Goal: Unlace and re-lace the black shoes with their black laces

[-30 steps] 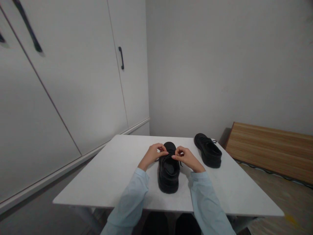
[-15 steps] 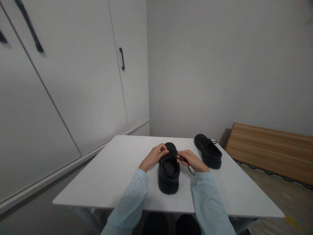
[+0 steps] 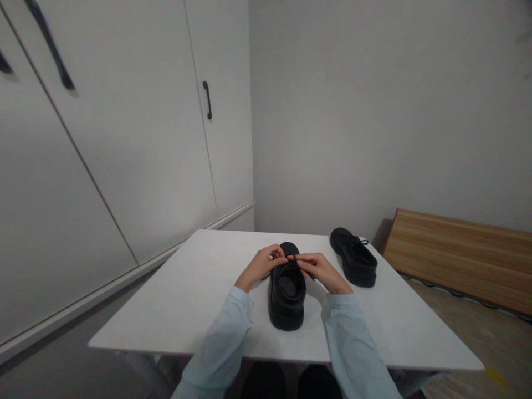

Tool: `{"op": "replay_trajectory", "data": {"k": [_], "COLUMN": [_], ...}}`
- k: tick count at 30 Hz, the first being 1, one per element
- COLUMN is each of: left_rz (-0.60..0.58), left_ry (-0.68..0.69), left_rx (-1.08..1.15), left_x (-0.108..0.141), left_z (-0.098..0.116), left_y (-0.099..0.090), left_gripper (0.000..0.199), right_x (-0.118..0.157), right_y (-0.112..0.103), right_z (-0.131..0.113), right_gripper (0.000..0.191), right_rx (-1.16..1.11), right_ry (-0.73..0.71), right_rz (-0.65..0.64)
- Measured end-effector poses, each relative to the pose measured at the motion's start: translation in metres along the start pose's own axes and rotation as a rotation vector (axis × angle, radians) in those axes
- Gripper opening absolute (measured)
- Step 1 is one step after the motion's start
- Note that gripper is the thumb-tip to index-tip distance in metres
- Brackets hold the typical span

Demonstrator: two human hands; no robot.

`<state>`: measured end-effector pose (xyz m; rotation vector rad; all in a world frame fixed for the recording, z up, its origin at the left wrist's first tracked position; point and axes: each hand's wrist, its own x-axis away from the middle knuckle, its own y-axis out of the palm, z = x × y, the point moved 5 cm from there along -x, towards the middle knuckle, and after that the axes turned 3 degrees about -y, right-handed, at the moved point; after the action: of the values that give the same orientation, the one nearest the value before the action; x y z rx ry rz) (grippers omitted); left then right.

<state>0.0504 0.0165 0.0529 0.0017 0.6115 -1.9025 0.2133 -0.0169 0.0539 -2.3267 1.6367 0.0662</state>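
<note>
A black lace-up shoe [image 3: 286, 305] stands on the white table, its toe pointing away from me and its heel toward me. My left hand [image 3: 266, 262] is at the left of its laces, thumb and fingers pinched on a lace. From the right, my right hand [image 3: 318, 268] reaches over the shoe's tongue, fingers closed on the black shoelace [image 3: 296, 259]. The two hands' fingertips nearly meet above the laces. Farther right lies a second black shoe [image 3: 358, 260], its lace tied in a bow.
The white table [image 3: 166, 310] reaches back to the wall. White cabinets [image 3: 124, 138] with black handles stand at the left. A wood-grain board [image 3: 461, 255] is beyond the table's right edge, with a dark cable along its bottom.
My right hand has moved slightly left, onto the laces, and the lace end that hung below it is now mostly hidden. My left hand has barely moved.
</note>
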Motion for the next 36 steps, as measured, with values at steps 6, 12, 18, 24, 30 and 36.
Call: {"op": "replay_trajectory", "data": {"k": [6, 12, 18, 24, 30, 36], "left_rz": [-0.014, -0.067, 0.013, 0.123, 0.123, 0.168], "left_ry": [0.021, 0.056, 0.147, 0.292, 0.35, 0.321], "left_rx": [0.0, 0.001, -0.18, -0.337, -0.462, -0.513], "left_x": [0.001, 0.004, 0.007, 0.006, 0.005, 0.004], "left_z": [0.003, 0.004, 0.011, 0.011, 0.003, 0.005], "left_y": [-0.001, -0.009, -0.017, -0.02, -0.014, -0.006], "left_gripper": [0.019, 0.015, 0.008, 0.017, 0.022, 0.018], "right_x": [-0.004, -0.007, -0.008, -0.008, -0.008, -0.01], "right_y": [0.001, 0.003, 0.004, 0.005, 0.006, 0.005], "right_z": [-0.001, 0.004, 0.009, 0.012, 0.012, 0.015], "right_gripper": [0.043, 0.042, 0.042, 0.045, 0.046, 0.044], "right_rx": [0.022, -0.03, -0.088, -0.133, -0.122, -0.133], "right_ry": [-0.008, 0.008, 0.051, 0.077, 0.099, 0.094], "right_rz": [0.146, 0.182, 0.159, 0.143, 0.149, 0.151]}}
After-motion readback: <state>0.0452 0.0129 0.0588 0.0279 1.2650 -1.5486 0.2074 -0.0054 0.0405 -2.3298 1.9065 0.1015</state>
